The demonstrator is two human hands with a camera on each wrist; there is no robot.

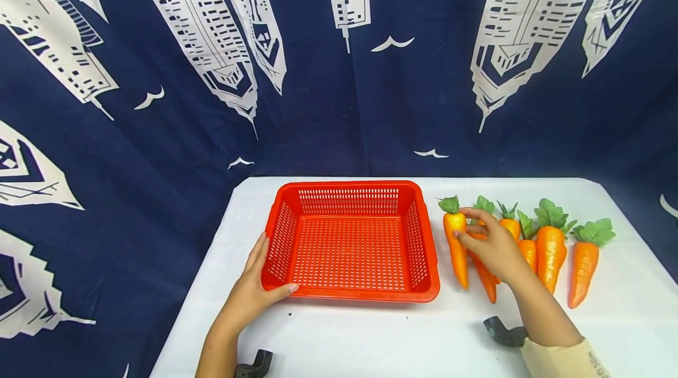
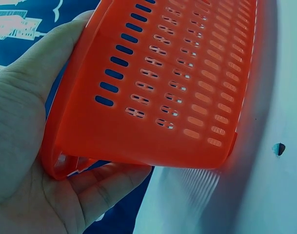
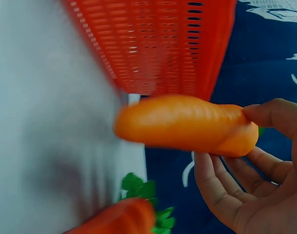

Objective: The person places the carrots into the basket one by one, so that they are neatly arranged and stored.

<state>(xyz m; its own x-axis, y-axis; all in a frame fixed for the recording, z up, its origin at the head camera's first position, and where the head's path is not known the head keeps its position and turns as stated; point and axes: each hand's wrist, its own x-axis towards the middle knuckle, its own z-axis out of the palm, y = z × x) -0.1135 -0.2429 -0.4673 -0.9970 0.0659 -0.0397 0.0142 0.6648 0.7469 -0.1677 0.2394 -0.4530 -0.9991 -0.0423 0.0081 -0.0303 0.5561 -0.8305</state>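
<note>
A red plastic basket (image 1: pixel 349 294) with slotted walls sits on the white table. My left hand (image 1: pixel 261 284) grips its near left corner, the thumb along the front rim and the fingers along the left side; the left wrist view shows the basket's outer wall (image 2: pixel 153 141) close to the palm. Just right of the basket, my right hand (image 1: pixel 495 248) pinches an orange carrot (image 1: pixel 455 242) near its leafy top. In the right wrist view the carrot (image 3: pixel 182 124) sits between thumb and fingers, its blunt tip pointing away from the hand.
Several more carrots with green leaves lie to the right, among them a thick carrot (image 1: pixel 551 254) and the outermost carrot (image 1: pixel 582 272). Some are partly hidden behind my right hand. A dark blue cloth (image 1: pixel 318 119) printed with white buildings hangs behind the table (image 1: pixel 371 337).
</note>
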